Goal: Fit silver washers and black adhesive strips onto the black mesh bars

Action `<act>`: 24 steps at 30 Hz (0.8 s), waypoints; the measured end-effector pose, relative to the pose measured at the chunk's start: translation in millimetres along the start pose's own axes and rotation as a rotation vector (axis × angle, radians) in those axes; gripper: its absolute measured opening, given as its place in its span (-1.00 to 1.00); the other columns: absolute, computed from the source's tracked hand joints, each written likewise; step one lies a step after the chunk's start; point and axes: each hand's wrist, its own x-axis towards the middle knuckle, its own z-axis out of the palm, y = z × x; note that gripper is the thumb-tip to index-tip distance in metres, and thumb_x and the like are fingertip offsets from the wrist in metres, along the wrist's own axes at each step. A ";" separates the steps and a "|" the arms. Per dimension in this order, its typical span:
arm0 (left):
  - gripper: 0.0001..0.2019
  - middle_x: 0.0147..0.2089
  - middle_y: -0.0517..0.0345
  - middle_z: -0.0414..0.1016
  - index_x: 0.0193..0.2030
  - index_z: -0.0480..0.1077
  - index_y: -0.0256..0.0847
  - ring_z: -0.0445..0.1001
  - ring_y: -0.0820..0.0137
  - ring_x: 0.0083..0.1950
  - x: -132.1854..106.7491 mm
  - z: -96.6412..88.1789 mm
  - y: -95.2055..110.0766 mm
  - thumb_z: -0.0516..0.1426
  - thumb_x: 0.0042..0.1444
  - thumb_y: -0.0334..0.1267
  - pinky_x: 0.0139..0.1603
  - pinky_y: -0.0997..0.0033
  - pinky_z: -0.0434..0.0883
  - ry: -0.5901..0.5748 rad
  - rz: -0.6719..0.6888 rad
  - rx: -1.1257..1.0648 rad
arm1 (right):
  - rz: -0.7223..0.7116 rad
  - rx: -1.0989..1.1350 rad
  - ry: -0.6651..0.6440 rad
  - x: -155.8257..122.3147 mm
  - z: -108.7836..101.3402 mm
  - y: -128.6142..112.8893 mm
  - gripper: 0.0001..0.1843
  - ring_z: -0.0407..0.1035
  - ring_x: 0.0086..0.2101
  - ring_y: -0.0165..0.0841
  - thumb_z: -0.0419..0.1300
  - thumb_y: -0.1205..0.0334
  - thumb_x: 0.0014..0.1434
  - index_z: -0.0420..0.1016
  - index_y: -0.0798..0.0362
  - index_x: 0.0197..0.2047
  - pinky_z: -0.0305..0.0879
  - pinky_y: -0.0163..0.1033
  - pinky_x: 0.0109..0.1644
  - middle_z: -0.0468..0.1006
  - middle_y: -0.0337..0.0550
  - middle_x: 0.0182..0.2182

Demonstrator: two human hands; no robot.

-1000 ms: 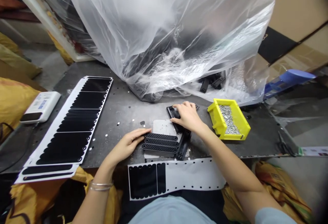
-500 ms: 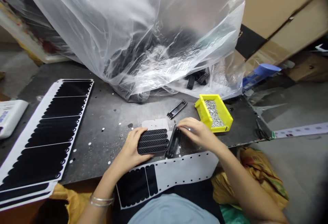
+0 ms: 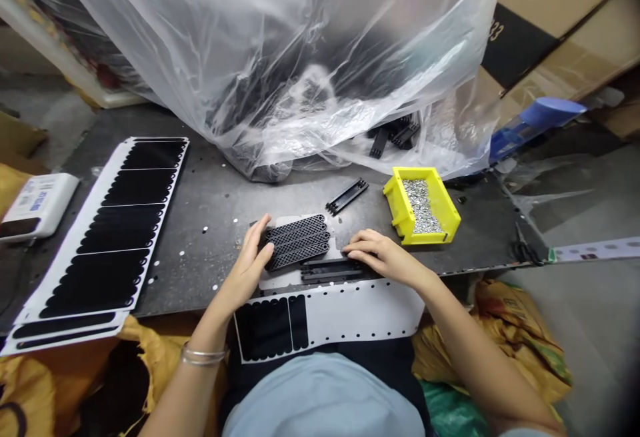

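My left hand (image 3: 247,265) lies with fingers stretched against the left end of a row of black mesh strips (image 3: 298,240) that sit side by side on a grey plate (image 3: 273,279). My right hand (image 3: 383,255) presses its curled fingers on a long black plastic part (image 3: 327,269) lying flat just in front of the strips. A single black part (image 3: 347,196) lies apart, farther back on the table. A white backing sheet with black stickers (image 3: 280,321) hangs over the table's near edge below my hands.
A yellow bin of small metal screws (image 3: 421,205) stands right of my hands. A big clear plastic bag (image 3: 280,57) holding black parts fills the back. Long sticker sheets (image 3: 107,230) lie at left beside a white device (image 3: 37,204). Scissors (image 3: 523,249) rest far right.
The long black part went from pointing away from me beside the strips to lying crosswise in front of them under my right hand. My left hand shifted to the strips' left end.
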 end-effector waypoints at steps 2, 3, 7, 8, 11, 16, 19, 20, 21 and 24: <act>-0.38 0.60 0.00 -0.05 0.56 -0.06 -0.02 -0.08 0.12 0.61 -5.1 -2.4 1.9 -0.05 0.45 0.03 0.61 -0.10 -0.10 0.040 -0.016 -0.021 | 0.026 -0.016 -0.016 -7.2 1.6 -3.5 -0.66 0.44 0.02 -0.21 0.27 0.02 0.36 0.58 -0.07 0.14 0.42 -0.06 0.16 0.55 -0.08 -0.05; -0.38 0.60 0.02 -0.04 0.56 -0.06 -0.01 -0.08 0.14 0.61 -7.4 -3.2 3.0 -0.04 0.45 0.02 0.61 -0.07 -0.09 0.051 -0.012 -0.027 | 0.037 -0.013 -0.028 -10.2 2.6 -5.4 -0.59 0.44 0.02 -0.20 0.31 -0.02 0.31 0.57 -0.08 0.16 0.43 -0.06 0.15 0.54 -0.08 -0.04; -0.37 0.58 0.01 -0.02 0.56 -0.06 -0.02 -0.07 0.15 0.61 -11.6 -3.7 6.5 -0.02 0.44 0.02 0.61 -0.06 -0.08 0.048 0.034 -0.022 | 0.075 0.031 -0.077 -11.4 2.5 -14.6 -0.60 0.48 -0.07 -0.25 0.24 0.01 0.37 0.54 -0.05 0.20 0.46 -0.12 0.08 0.52 -0.09 -0.06; -0.34 0.59 -0.01 -0.03 0.56 -0.06 -0.02 -0.09 0.12 0.61 -11.3 -3.1 7.0 0.02 0.42 0.04 0.61 -0.08 -0.08 0.034 0.041 -0.005 | 0.076 0.033 -0.101 -9.1 0.9 -17.4 -0.62 0.49 -0.08 -0.27 0.21 0.03 0.40 0.55 -0.04 0.20 0.46 -0.13 0.07 0.52 -0.09 -0.06; -0.22 0.60 -0.05 -0.09 0.57 -0.09 -0.02 -0.13 0.03 0.62 -9.4 -1.0 8.1 0.13 0.34 0.11 0.60 -0.16 -0.10 -0.009 0.046 0.061 | 0.050 0.015 -0.168 -0.9 -2.8 -25.5 -0.68 0.51 -0.14 -0.30 0.19 0.07 0.42 0.56 -0.05 0.16 0.48 -0.16 0.02 0.53 -0.12 -0.10; -0.13 0.61 -0.09 -0.15 0.59 -0.22 0.05 -0.15 -0.05 0.62 -11.7 3.8 8.4 0.14 0.30 0.18 0.56 -0.28 -0.06 0.004 0.081 0.135 | -0.153 -0.204 0.112 9.2 34.8 -29.6 -0.75 0.51 -0.09 -0.21 0.27 0.21 0.33 0.56 0.02 0.06 0.54 -0.08 -0.02 0.56 0.00 -0.06; 0.27 0.58 -0.17 -0.12 0.59 -0.34 0.09 -0.09 -0.20 0.58 -9.8 11.8 6.2 0.41 -0.04 0.21 0.52 -0.36 0.01 -0.028 0.178 0.300 | -0.300 -0.374 0.359 13.7 72.1 -29.5 -0.74 0.53 -0.11 -0.21 0.15 0.34 0.39 0.56 0.02 0.08 0.56 -0.09 -0.07 0.60 0.07 -0.05; 0.33 0.56 -0.19 -0.08 0.59 -0.35 0.09 -0.05 -0.22 0.56 -7.5 15.0 5.1 0.45 -0.11 0.18 0.50 -0.38 0.02 -0.021 0.213 0.357 | -0.318 -0.390 0.393 13.4 77.3 -29.1 -0.72 0.54 -0.12 -0.23 0.14 0.36 0.40 0.56 0.01 0.10 0.57 -0.11 -0.08 0.61 0.06 -0.05; 0.33 0.54 -0.19 -0.04 0.59 -0.36 0.08 -0.01 -0.23 0.54 -4.5 17.9 4.0 0.46 -0.11 0.14 0.49 -0.39 0.04 -0.008 0.242 0.402 | -0.323 -0.393 0.413 11.3 76.1 -27.8 -0.71 0.54 -0.12 -0.24 0.14 0.36 0.39 0.55 -0.01 0.11 0.57 -0.13 -0.08 0.61 0.05 -0.04; 0.14 0.46 -0.19 0.07 0.59 -0.29 0.05 0.10 -0.18 0.48 7.1 22.8 0.9 0.38 0.06 -0.03 0.47 -0.38 0.09 0.003 0.287 0.455 | -0.200 -0.416 0.520 -6.8 30.7 -14.2 -0.73 0.53 -0.04 -0.20 0.15 0.33 0.39 0.56 -0.02 0.09 0.53 -0.09 0.01 0.60 0.04 -0.02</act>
